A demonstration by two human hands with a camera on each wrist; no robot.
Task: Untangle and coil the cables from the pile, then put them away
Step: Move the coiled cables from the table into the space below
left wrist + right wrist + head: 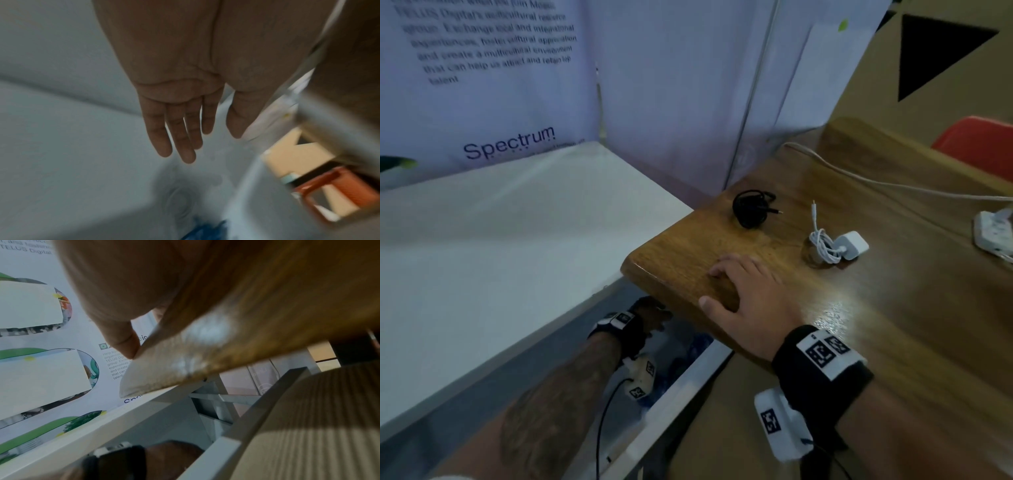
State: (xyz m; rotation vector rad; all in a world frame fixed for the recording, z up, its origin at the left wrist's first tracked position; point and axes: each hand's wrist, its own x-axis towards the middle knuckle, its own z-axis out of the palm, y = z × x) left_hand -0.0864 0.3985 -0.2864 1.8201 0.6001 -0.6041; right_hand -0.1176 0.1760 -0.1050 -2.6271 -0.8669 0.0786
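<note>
At the lower left of the head view the left hand [650, 313] reaches down into an open white drawer [688, 387] just under the corner of the table [893, 308]. The left wrist view shows its fingers [176, 138] straight, loosely together and holding nothing, above something blue and blurred on the drawer floor. This looks like the putting-away step, with the hand empty inside the drawer.

Right of it, in the lower middle of the frame, the right hand [746, 294] lies palm down on the table near its edge, fingers spread and relaxed, gripping nothing.

Further right, mid-frame, two coiled cables wait on the table: a black cable [751, 209], then a white cable [825, 246] bundled against its white charger block [854, 245], both apart from the right hand.

The next move probably calls for picking up one coil without loosening its loops and carrying it to the drawer.
</note>
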